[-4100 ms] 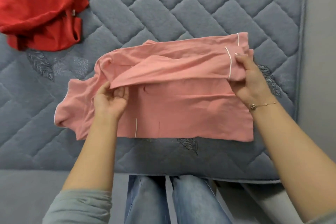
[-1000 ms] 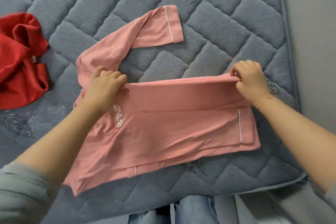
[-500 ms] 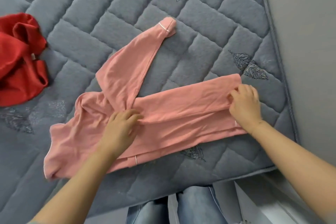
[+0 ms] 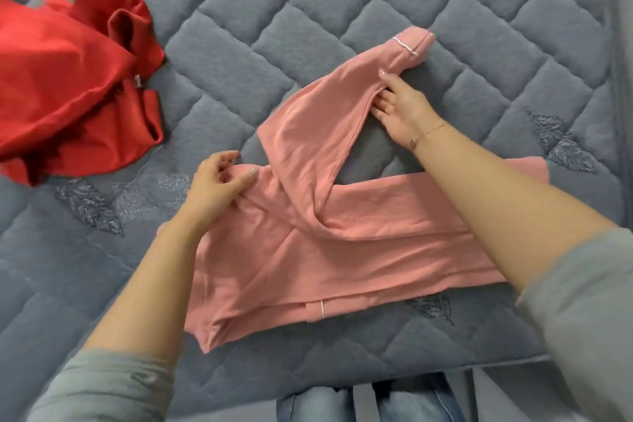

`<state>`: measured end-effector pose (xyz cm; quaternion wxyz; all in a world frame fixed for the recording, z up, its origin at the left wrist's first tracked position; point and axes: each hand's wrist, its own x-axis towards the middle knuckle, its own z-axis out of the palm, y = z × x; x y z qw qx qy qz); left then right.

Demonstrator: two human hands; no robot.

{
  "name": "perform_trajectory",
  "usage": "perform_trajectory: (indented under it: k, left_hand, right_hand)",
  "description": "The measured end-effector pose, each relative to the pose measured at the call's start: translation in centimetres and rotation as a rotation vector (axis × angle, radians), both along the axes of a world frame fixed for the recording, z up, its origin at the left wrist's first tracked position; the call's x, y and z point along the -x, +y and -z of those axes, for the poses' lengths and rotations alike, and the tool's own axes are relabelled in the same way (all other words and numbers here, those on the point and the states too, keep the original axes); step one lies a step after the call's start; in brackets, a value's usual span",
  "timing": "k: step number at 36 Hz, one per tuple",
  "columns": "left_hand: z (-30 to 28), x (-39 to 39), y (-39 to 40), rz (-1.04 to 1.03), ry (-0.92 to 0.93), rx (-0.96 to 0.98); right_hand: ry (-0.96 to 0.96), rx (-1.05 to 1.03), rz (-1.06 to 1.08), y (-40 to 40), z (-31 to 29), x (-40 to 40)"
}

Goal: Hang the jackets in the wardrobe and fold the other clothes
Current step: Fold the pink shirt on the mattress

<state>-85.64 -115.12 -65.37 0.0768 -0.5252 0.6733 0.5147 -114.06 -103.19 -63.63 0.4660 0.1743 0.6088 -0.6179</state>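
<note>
Your pink top (image 4: 342, 250) lies on the grey quilted bed (image 4: 222, 55), right in front of you and close to the near edge. Its body is folded into a long strip that runs from left to right. One long sleeve (image 4: 318, 127) sticks out from the strip and points up and to the right, away from you. The end of that sleeve has a thin white line near the cuff (image 4: 412, 44). Your right hand (image 4: 404, 106) reaches over the folded strip to the sleeve. Its grip is closed on the sleeve's right edge, a little below the cuff, with the thumb on top of the cloth and the fingers tucked under it. Your right forearm crosses above the strip, and a thin bracelet (image 4: 428, 132) sits on that wrist. Your left hand (image 4: 219, 185) is at the top left part of the top, where the sleeve joins the body. Its fingers are curled and the thumb presses on the pink cloth there; it looks like a light pinch of the edge, but the view is not clear enough to be sure. A red piece of clothing (image 4: 68, 86) lies in a loose bunch at the far left of the bed, well apart from the pink top. Grey sleeves cover your upper arms, and your blue jeans (image 4: 376, 401) show at the bottom, just past the edge of the bed.
</note>
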Motion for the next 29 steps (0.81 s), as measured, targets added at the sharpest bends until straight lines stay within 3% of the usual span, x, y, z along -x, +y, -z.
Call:
perform_trajectory:
  k: [4,8,13,19,22,26,29]
  left_hand:
    - [0.0,-0.6,-1.4,0.04,0.048,-0.142]
    - [-1.7,-1.2,-2.1,0.046,0.16,-0.323]
    - [-4.0,-2.9,-2.5,0.155,0.314,-0.346]
    - [-5.1,-5.4,-1.1,0.463,0.257,-0.215]
    - [-4.9,-6.8,-0.2,0.592,0.157,-0.041]
    - [-4.5,-8.2,0.5,0.69,0.075,0.252]
    - [-3.5,-9.0,0.3,0.62,0.088,0.395]
  right_hand:
    - [-0.1,0.08,0.159,-3.4,-0.3,1.0]
    - [-0.072,0.084,0.23,-3.0,-1.5,0.7]
    - [-0.032,0.347,0.363,2.3,-3.9,-1.5]
    - [-0.157,0.312,0.467,13.1,-5.2,-7.8]
    - [-0.122,0.223,0.537,17.1,-5.2,-10.8]
    - [-0.133,0.302,0.683,20.4,-5.6,-13.0]
    - [-0.115,0.289,0.804,22.4,-5.8,-13.8]
